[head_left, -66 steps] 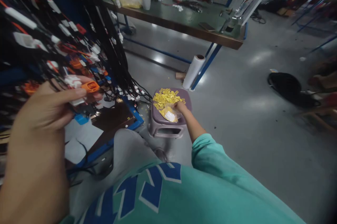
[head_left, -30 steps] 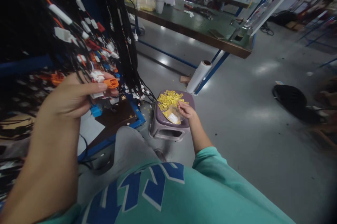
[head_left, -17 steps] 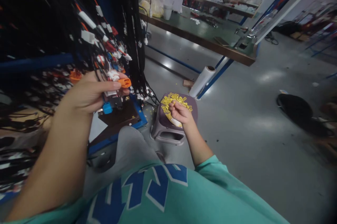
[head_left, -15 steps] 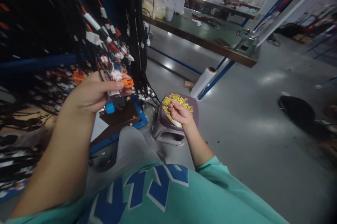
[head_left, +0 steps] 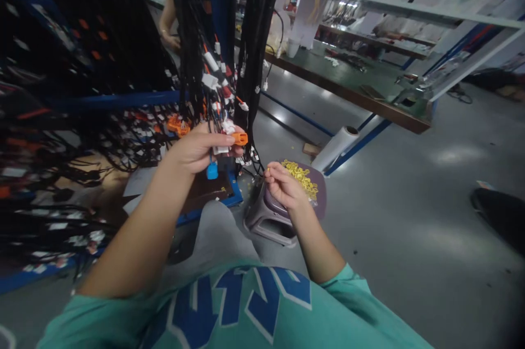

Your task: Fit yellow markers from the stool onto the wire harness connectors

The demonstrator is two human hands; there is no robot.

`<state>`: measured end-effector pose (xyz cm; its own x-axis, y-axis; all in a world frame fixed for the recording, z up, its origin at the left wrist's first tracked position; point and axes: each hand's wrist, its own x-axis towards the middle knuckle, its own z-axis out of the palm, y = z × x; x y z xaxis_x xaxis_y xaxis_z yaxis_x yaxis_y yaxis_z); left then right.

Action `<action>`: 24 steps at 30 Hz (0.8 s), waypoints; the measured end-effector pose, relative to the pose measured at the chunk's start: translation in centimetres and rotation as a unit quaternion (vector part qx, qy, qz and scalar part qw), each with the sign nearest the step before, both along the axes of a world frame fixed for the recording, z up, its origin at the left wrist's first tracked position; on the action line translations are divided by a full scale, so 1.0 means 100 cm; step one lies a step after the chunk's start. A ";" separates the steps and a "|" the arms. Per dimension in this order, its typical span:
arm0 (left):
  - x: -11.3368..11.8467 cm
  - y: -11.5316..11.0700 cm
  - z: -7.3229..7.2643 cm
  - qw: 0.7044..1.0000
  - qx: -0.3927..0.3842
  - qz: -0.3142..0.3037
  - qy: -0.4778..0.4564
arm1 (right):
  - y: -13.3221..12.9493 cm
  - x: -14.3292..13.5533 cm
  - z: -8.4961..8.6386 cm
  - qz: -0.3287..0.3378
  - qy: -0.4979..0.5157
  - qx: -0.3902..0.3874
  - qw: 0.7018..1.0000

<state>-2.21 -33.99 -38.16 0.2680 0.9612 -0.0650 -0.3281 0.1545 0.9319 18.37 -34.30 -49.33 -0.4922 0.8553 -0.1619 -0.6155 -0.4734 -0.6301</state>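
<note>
My left hand [head_left: 200, 146] is closed on an orange connector [head_left: 240, 139], gripped between thumb and fingers, its open face turned to the right. White connectors [head_left: 221, 149] and wires bunch in the same hand, and a blue connector [head_left: 212, 170] dangles below it. My right hand [head_left: 286, 185] is raised beside the stool, thumb and fingertips pinched on a small yellow piece [head_left: 268, 170], mostly covered by the fingers. Behind that hand, a pile of small yellow plastic pieces [head_left: 301, 176] lies on the purple-grey stool [head_left: 319, 174].
Black wire harnesses [head_left: 254, 37] hang from a blue frame [head_left: 118, 99] ahead and to the left. A green-topped workbench [head_left: 328, 73] stands at the back right, with a film roll [head_left: 336, 147] leaning beneath it. Another person's arm [head_left: 167, 23] shows behind the harnesses.
My right hand has come away from the yellow pile toward the left hand, pinching a small yellow piece. The left hand still grips the orange connector. The view has turned left.
</note>
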 end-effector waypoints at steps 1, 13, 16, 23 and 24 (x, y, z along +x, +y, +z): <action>0.000 0.000 -0.001 1.000 -0.001 -0.006 -0.008 | -0.001 -0.002 0.008 -0.011 -0.011 0.022 1.000; -0.001 -0.001 -0.004 0.999 -0.006 -0.031 -0.021 | -0.015 -0.029 0.077 -0.090 -0.096 0.179 0.975; -0.001 0.000 -0.004 0.999 -0.003 -0.040 -0.021 | -0.015 -0.037 0.079 -0.109 -0.104 0.198 0.969; 0.004 -0.003 -0.004 0.998 0.013 -0.060 -0.034 | -0.014 -0.050 0.078 -0.192 -0.132 0.250 0.940; 0.005 -0.003 -0.004 0.998 0.019 -0.059 -0.034 | -0.013 -0.051 0.079 -0.202 -0.134 0.255 0.936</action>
<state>-1.75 -34.26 -38.60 0.3813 0.9244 -0.0073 -0.3732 0.1611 0.9137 13.27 -35.65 -41.47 -0.1123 0.9627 0.2461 -0.4662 0.1676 -0.8686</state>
